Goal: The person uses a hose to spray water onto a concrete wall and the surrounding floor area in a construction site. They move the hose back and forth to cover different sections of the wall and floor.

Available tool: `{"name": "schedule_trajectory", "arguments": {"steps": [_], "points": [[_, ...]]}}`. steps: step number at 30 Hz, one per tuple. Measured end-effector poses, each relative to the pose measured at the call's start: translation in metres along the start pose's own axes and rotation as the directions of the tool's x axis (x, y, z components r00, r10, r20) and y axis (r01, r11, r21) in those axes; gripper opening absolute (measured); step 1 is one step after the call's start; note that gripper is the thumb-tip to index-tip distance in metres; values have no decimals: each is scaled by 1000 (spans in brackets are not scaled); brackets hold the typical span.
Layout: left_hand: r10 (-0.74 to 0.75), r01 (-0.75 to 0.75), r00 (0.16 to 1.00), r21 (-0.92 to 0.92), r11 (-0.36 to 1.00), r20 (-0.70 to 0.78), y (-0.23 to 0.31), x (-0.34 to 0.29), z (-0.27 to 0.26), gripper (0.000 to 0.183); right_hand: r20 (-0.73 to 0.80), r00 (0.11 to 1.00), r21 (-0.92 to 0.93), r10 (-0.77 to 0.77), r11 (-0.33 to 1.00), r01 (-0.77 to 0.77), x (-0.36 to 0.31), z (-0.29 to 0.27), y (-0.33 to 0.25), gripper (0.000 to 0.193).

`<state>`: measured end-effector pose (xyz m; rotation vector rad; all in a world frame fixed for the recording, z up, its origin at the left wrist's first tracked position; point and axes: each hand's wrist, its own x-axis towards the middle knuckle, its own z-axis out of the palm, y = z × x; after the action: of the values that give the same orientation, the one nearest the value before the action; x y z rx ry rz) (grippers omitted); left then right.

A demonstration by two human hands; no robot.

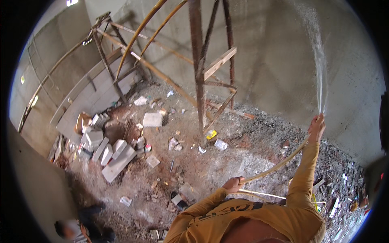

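Observation:
A yellowish hose (279, 165) runs in a curve between my two hands. My right hand (317, 126), at the end of a stretched-out arm, is closed around its far end. From there a fan of water (320, 69) sprays up against the grey plastered wall (275, 52). Closer to my body, my left hand (234, 184) is wrapped round a lower part of the same hose. Both my arms are in mustard-coloured sleeves. Below my chest a pale thin line and more hose pass partly out of sight.
A rusty metal scaffold frame (197, 69) with a wooden plank (220, 63) stands ahead. Pale blocks (118, 149) are piled at left. Rubble, litter and a white container (221, 144) lie on the dirt floor. Another person (75, 231) is at the lower left.

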<state>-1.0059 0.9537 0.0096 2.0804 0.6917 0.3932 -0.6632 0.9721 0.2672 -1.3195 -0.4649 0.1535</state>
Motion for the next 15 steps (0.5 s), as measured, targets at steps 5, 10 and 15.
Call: {"name": "schedule_trajectory", "arguments": {"steps": [5, 10, 15], "points": [[-34, 23, 991, -93, 995, -127, -41, -47, -38, 21, 6, 997, -63, 78, 995, -77, -43, 70, 21, 41], [-127, 91, 966, -166, 982, -225, -96, -108, -96, 25, 134, 989, -33, 57, 998, -53, -110, 165, 40, 42], [-268, 182, 911, -278, 943, -313, -139, -180, -140, 29, 216, 975, -123, 56, 992, -30, -182, 285, 51, 43]]}}
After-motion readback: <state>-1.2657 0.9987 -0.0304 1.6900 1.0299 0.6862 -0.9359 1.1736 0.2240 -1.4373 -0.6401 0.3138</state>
